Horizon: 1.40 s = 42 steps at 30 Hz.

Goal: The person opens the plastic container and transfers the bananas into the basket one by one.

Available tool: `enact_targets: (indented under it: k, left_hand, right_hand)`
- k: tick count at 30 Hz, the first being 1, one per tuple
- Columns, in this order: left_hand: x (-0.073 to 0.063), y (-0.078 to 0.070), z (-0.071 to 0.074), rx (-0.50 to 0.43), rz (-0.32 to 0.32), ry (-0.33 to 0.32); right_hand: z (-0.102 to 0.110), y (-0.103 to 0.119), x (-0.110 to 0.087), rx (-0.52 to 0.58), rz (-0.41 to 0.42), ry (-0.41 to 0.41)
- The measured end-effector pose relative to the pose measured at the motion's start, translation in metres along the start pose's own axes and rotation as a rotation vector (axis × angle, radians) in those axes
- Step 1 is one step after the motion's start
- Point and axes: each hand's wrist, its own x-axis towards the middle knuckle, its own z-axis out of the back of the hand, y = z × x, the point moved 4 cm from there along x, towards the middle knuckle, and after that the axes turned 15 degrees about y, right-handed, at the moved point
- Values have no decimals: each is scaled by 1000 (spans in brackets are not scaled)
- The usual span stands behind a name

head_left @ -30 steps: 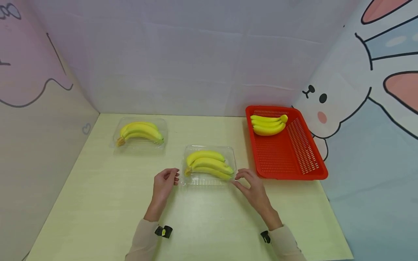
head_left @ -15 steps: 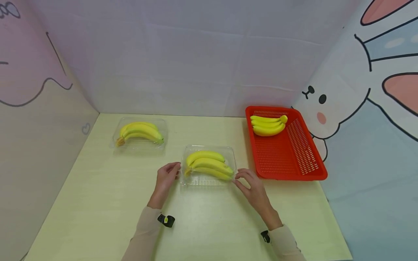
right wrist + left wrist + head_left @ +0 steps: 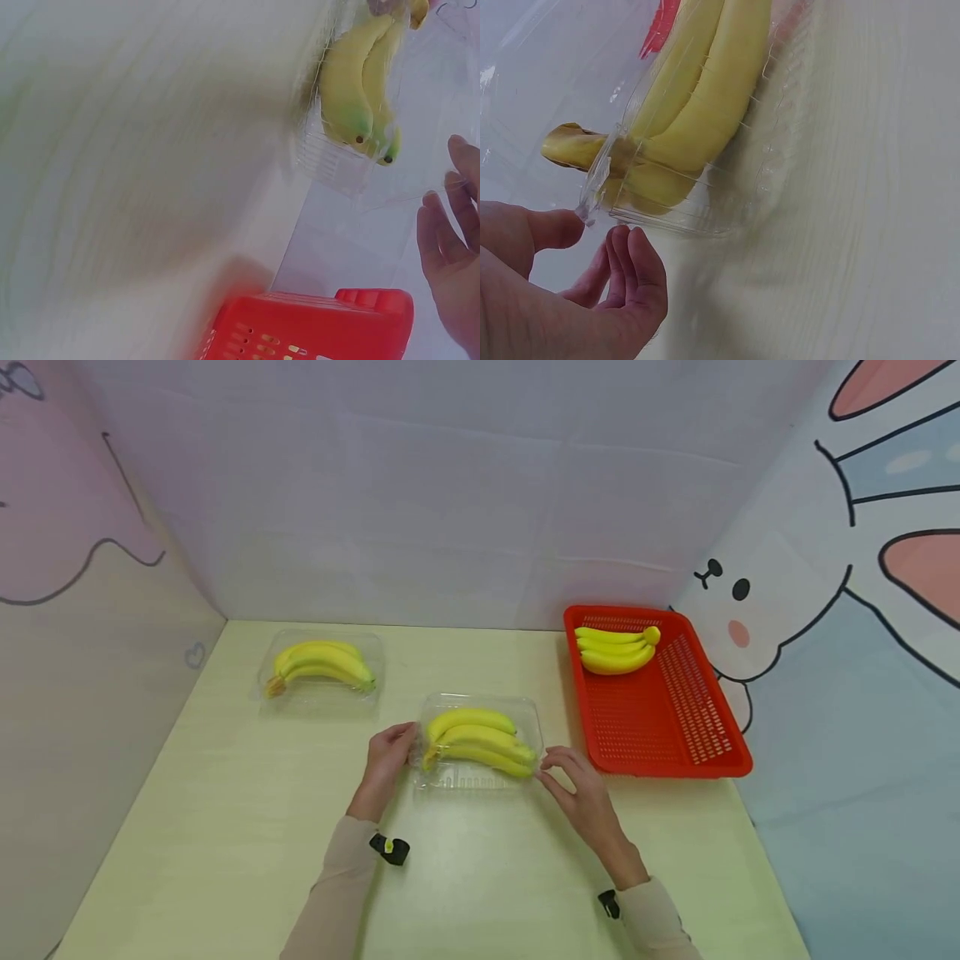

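A clear plastic clamshell container (image 3: 465, 777) lies mid-table with a bunch of yellow bananas (image 3: 480, 739) inside. In the left wrist view the bananas' brown stem end (image 3: 574, 146) is close to the plastic rim. My left hand (image 3: 386, 764) is at the container's left edge; its thumb (image 3: 559, 229) touches the rim and its curled fingertips (image 3: 641, 255) are just under it. At the right front corner my right hand (image 3: 581, 789) pinches the plastic edge between thumb and fingers. The right wrist view shows these fingers (image 3: 442, 232) at the clear lid (image 3: 427, 120).
Another clear container (image 3: 322, 693) holding bananas (image 3: 322, 662) stands at the back left. A red plastic basket (image 3: 652, 727) with one more banana bunch (image 3: 615, 652) sits at the right, close beyond my right hand. Cloth walls (image 3: 450, 527) enclose the table.
My left hand has moved forward and slightly right, from beside the container onto its left edge. The right hand stays at the right corner.
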Motion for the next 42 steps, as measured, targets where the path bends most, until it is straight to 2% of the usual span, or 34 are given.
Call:
enact_targets:
  k: [6, 14, 25, 36, 42]
  left_hand:
    - [5, -2, 1, 5, 6, -7]
    - [9, -3, 2, -7, 25, 10]
    - [14, -7, 1, -23, -3, 0]
    - [12, -10, -1, -17, -44, -1]
    - [13, -9, 0, -17, -53, -1]
  right_hand:
    - [1, 0, 6, -20, 20, -26]
    - [6, 4, 15, 18, -28, -39]
    - [10, 1, 29, 47, -31, -151]
    - [10, -4, 46, 72, -112, -254]
    - [13, -4, 57, 117, -178, -269]
